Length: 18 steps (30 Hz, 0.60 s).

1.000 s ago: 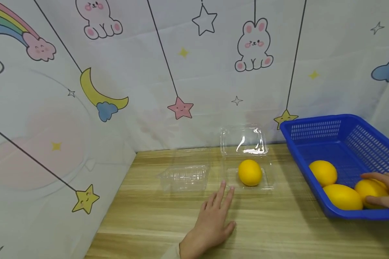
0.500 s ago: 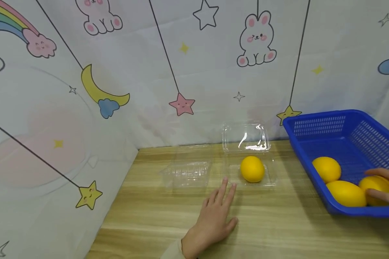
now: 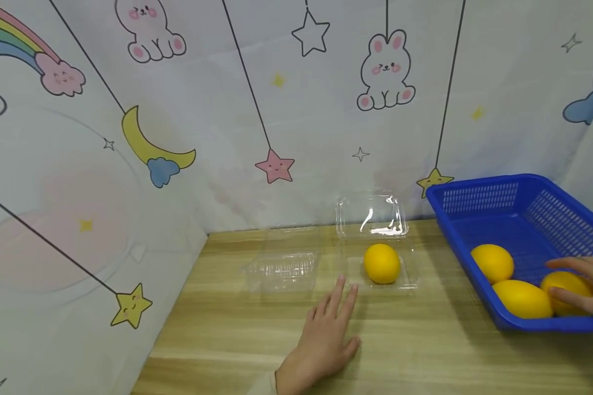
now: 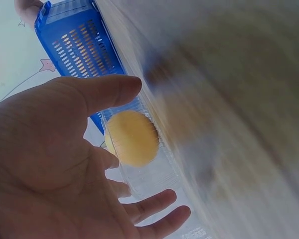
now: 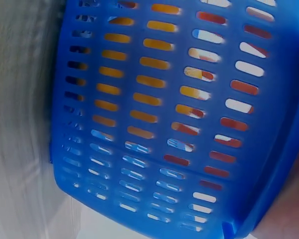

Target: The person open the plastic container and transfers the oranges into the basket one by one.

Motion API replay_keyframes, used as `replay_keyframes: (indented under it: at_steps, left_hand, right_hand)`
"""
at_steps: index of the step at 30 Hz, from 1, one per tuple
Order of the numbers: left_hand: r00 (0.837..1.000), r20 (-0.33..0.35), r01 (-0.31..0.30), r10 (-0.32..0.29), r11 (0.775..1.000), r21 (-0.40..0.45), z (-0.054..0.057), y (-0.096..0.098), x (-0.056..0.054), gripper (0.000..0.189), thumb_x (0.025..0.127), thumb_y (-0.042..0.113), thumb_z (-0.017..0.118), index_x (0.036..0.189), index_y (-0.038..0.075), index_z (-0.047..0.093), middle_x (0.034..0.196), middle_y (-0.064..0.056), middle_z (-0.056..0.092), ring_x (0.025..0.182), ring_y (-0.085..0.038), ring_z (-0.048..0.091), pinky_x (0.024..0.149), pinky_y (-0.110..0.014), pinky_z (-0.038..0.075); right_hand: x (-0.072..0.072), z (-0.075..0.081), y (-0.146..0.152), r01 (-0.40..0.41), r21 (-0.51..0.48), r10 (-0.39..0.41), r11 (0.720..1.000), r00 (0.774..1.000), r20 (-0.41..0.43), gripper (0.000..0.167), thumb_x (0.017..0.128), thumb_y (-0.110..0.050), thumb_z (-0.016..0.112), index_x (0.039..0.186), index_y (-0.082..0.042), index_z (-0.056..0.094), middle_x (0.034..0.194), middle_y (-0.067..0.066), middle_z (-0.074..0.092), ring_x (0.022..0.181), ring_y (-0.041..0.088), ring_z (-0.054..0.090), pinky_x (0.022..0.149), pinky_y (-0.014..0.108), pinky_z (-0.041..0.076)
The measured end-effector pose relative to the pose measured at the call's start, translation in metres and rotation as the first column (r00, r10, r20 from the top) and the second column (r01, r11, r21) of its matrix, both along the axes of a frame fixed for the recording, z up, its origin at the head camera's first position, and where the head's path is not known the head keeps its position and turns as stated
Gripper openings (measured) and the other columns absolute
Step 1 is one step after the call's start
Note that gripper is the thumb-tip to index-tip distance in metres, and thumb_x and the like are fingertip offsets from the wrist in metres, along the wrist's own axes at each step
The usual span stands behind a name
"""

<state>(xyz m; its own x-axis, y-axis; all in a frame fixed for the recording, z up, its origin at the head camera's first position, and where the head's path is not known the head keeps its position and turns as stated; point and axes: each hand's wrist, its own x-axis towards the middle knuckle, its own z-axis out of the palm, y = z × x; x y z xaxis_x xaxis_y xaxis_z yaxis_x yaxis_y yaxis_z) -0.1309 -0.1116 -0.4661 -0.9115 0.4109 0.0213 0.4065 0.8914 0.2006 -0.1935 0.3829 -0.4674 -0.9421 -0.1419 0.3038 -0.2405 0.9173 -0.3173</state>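
Note:
My left hand [image 3: 323, 337] lies with fingers spread on the wooden table, its fingertips at the front edge of an opened clear plastic clamshell box [image 3: 407, 274]. One yellow lemon [image 3: 382, 264] sits in that box; the left wrist view shows the same lemon [image 4: 133, 138] beyond the fingers. My right hand [image 3: 590, 285] reaches into the blue basket [image 3: 504, 230], with thumb and fingers around a lemon [image 3: 565, 285] in the front corner. Through the basket's slots in the right wrist view, a lemon [image 5: 152, 69] shows orange-yellow with reddish finger parts around it.
Two more lemons lie at the basket's left side, a rear lemon [image 3: 492, 263] and an oval front lemon [image 3: 521, 299]. A second clear plastic box [image 3: 284, 271] stands open left of the first. Behind the table [image 3: 217, 329] hangs a printed cloth [image 3: 316, 120].
The head view shifts slightly and returns. My right hand moves a little up and left at its lemon; a second lemon edge seen there earlier no longer shows. The left hand stays put.

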Motion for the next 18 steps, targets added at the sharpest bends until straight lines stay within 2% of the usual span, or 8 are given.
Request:
replay_keyframes:
  at_steps: [2, 4, 6, 8, 11, 15, 17, 18]
  left_hand:
    - [1.000, -0.009, -0.003, 0.003, 1.000, -0.002, -0.001, 0.000, 0.001, 0.096, 0.097, 0.039, 0.075, 0.172, 0.018, 0.018, 0.179, -0.012, 0.010, 0.146, -0.037, 0.045, 0.107, -0.058, 0.048]
    - [1.000, -0.020, -0.001, 0.001, 1.000, -0.006, -0.001, 0.000, 0.001, 0.096, 0.097, 0.040, 0.075, 0.172, 0.018, 0.019, 0.179, -0.011, 0.010, 0.145, -0.037, 0.045, 0.106, -0.058, 0.048]
    - [1.000, -0.028, 0.000, 0.000, 1.000, -0.008, 0.000, -0.001, 0.001, 0.097, 0.096, 0.040, 0.076, 0.172, 0.018, 0.018, 0.179, -0.011, 0.011, 0.145, -0.036, 0.046, 0.106, -0.057, 0.049]
    - [0.999, -0.037, 0.001, -0.002, 1.000, -0.012, 0.001, -0.001, 0.000, 0.098, 0.096, 0.040, 0.076, 0.172, 0.018, 0.018, 0.179, -0.011, 0.011, 0.144, -0.036, 0.046, 0.105, -0.056, 0.049]
    - [0.999, -0.043, 0.000, -0.001, 1.000, -0.019, 0.002, -0.001, 0.000, 0.098, 0.096, 0.040, 0.076, 0.172, 0.018, 0.018, 0.179, -0.011, 0.011, 0.144, -0.036, 0.046, 0.105, -0.056, 0.049]
    - [0.999, -0.041, -0.002, 0.002, 1.000, -0.018, 0.001, -0.001, 0.000, 0.097, 0.096, 0.040, 0.076, 0.171, 0.018, 0.019, 0.179, -0.011, 0.010, 0.144, -0.036, 0.047, 0.106, -0.058, 0.049]
    - [1.000, -0.030, -0.003, 0.003, 1.000, -0.010, 0.001, 0.000, 0.001, 0.097, 0.096, 0.040, 0.076, 0.171, 0.018, 0.020, 0.179, -0.011, 0.010, 0.144, -0.037, 0.047, 0.106, -0.059, 0.048]
    - [1.000, -0.024, -0.004, 0.004, 1.000, -0.006, 0.000, 0.000, 0.002, 0.096, 0.096, 0.040, 0.076, 0.171, 0.018, 0.020, 0.179, -0.011, 0.010, 0.144, -0.037, 0.046, 0.107, -0.059, 0.048]
  right_hand:
    - [0.002, 0.002, -0.006, 0.061, -0.022, -0.061, 0.998, 0.998, -0.007, 0.058, 0.096, -0.036, 0.078, 0.122, 0.013, 0.062, 0.123, 0.046, 0.052, 0.109, 0.059, 0.047, 0.088, 0.078, 0.039]
    - [0.006, 0.004, -0.014, 0.124, -0.051, -0.126, 0.991, 0.991, -0.049, 0.063, 0.098, -0.043, 0.074, 0.126, 0.013, 0.061, 0.126, 0.046, 0.049, 0.114, 0.061, 0.044, 0.095, 0.081, 0.035]
    - [0.010, 0.008, -0.023, 0.174, -0.092, -0.182, 0.981, 0.978, -0.099, 0.067, 0.100, -0.047, 0.071, 0.131, 0.012, 0.059, 0.130, 0.045, 0.048, 0.119, 0.062, 0.041, 0.106, 0.080, 0.030]
    - [0.014, 0.016, -0.034, 0.176, -0.136, -0.198, 0.975, 0.966, -0.167, 0.067, 0.101, -0.046, 0.070, 0.135, 0.010, 0.059, 0.132, 0.044, 0.049, 0.124, 0.062, 0.041, 0.114, 0.077, 0.026]
    - [0.021, 0.032, -0.055, 0.115, -0.201, -0.165, 0.973, 0.954, -0.252, 0.061, 0.102, -0.039, 0.070, 0.139, 0.008, 0.058, 0.133, 0.043, 0.051, 0.127, 0.064, 0.042, 0.120, 0.075, 0.021]
    - [0.031, 0.049, -0.090, -0.033, -0.257, -0.052, 0.966, 0.947, -0.317, 0.048, 0.101, -0.026, 0.073, 0.136, 0.005, 0.062, 0.132, 0.038, 0.054, 0.123, 0.062, 0.042, 0.117, 0.078, 0.021]
    - [0.034, 0.053, -0.108, -0.094, -0.268, 0.002, 0.959, 0.945, -0.327, 0.045, 0.097, -0.021, 0.078, 0.133, 0.002, 0.065, 0.131, 0.031, 0.057, 0.121, 0.054, 0.046, 0.125, 0.059, 0.026]
    - [0.035, 0.054, -0.117, -0.120, -0.274, 0.026, 0.954, 0.946, -0.322, 0.044, 0.094, -0.018, 0.080, 0.133, -0.001, 0.066, 0.130, 0.026, 0.059, 0.120, 0.048, 0.047, 0.123, 0.048, 0.032]
